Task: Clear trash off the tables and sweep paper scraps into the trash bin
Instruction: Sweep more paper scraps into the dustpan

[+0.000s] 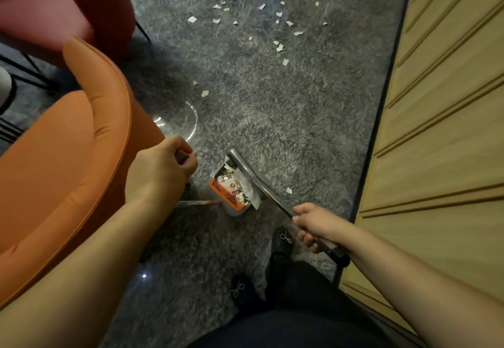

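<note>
The sweeping step is in hand: the right hand (313,225) grips the dustpan (236,188) handle, the left hand (163,167) is curled round the broom handle (181,155), and the paper scraps (281,47) farther up the carpet (272,107) probably call for carrying both tools there.

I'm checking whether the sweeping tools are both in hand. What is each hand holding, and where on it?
The right hand grips the dustpan's handle near its dark upper end. The left hand grips a thin metal handle, probably the broom's, mostly hidden.

Bare forearms, dark trousers (305,287), black shoes (283,241) with small bows.
</note>
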`<move>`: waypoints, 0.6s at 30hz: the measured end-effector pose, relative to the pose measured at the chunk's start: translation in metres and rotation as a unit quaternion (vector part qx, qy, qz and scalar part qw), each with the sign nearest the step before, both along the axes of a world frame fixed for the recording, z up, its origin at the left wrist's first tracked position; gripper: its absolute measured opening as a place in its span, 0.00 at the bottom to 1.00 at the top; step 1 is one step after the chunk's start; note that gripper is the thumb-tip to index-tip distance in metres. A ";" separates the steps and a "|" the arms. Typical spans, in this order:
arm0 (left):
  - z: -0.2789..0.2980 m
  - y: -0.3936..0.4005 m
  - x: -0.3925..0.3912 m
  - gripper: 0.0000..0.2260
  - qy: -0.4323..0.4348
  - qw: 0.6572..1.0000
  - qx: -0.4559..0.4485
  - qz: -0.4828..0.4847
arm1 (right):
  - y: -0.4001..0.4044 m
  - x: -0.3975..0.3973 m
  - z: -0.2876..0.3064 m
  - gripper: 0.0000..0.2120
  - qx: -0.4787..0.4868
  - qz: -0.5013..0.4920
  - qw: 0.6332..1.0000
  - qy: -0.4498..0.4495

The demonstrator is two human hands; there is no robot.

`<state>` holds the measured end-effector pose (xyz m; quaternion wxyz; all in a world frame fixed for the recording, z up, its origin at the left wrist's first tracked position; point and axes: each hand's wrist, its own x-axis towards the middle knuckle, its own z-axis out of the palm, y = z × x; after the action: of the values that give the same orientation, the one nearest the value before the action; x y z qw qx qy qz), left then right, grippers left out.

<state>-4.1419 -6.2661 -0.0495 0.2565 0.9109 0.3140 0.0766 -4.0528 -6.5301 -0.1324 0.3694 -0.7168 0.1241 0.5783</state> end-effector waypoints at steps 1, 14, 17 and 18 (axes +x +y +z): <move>0.002 -0.002 0.007 0.03 -0.002 1.000 0.000 -0.007 | -0.001 0.005 0.001 0.16 0.001 -0.003 1.000 -0.007; 0.024 0.013 0.164 0.04 -0.006 1.000 0.020 -0.010 | 0.011 0.165 0.008 0.19 0.015 -0.029 0.999 -0.020; 0.028 0.025 0.210 0.04 -0.007 0.999 0.024 0.024 | 0.025 0.222 0.012 0.19 0.007 -0.004 1.000 -0.023; 0.029 0.030 0.224 0.05 -0.009 0.999 0.025 0.039 | 0.030 0.241 0.014 0.19 0.007 0.002 1.000 -0.022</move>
<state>-3.9181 -6.2362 -0.0202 0.2333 0.9035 0.3447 0.1020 -3.8120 -6.5001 -0.1183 0.3758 -0.7270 0.1103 0.5640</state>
